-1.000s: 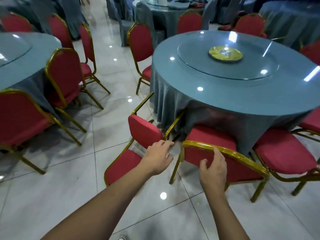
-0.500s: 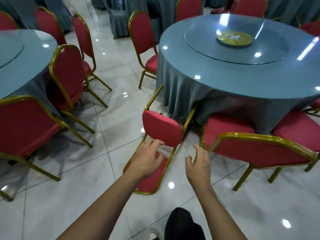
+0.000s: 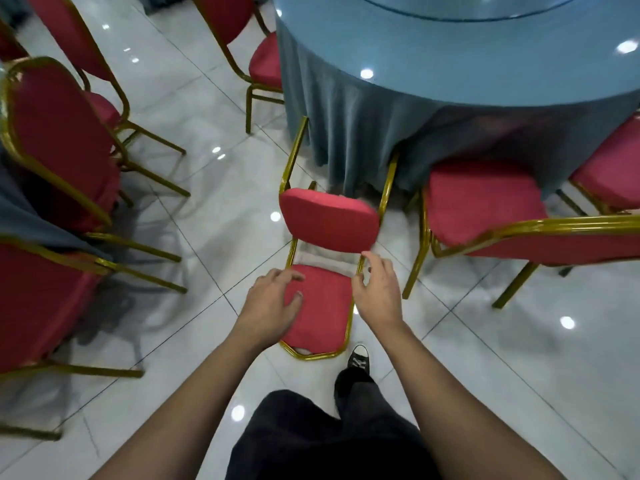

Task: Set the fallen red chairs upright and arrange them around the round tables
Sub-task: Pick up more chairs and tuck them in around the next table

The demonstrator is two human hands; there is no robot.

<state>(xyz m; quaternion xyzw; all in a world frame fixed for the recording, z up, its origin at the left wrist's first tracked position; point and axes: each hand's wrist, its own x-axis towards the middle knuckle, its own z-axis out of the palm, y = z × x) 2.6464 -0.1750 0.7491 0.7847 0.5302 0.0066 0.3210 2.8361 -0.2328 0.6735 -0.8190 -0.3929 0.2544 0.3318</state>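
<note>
head view: fallen red chair at the edge of a round table

head camera, looking down past both forearms. fallen chair (image 3: 325,271) on its back on the pale tiled floor (image 3: 519,375), backrest pad flat on the tiles, seat pad standing on edge above it, gold legs pointing toward the round table (image 3: 450,71) and reaching the hem of its grey-blue cloth (image 3: 346,133). left hand (image 3: 272,306) over the left side of the backrest pad, fingers spread and relaxed, grasping nothing; contact with the pad not clear. right hand (image 3: 377,292) at the right rail of the gold frame, fingers loosely curved beside the rail just under the seat pad, not closed round it; touch uncertain. both hands thus released, nothing held.

upright chair (image 3: 485,209) just right of the fallen one, seat tucked under the cloth, gold top rail of its back crossing the right edge of the picture. second red seat (image 3: 609,181) farther right, cut off by the frame. another upright chair (image 3: 266,64) at the table's left side, seat toward the cloth. three more red chairs along the left edge: far chair (image 3: 79,46), middle chair (image 3: 59,143) and near chair (image 3: 38,299), the last two against a second grey-blue cloth (image 3: 31,216). dark trouser legs (image 3: 329,438) at the bottom, one black-and-white sneaker (image 3: 358,356) just beside the lower end of the fallen chair's frame. ceiling lights mirrored as bright spots on tiles and tabletop.
</note>
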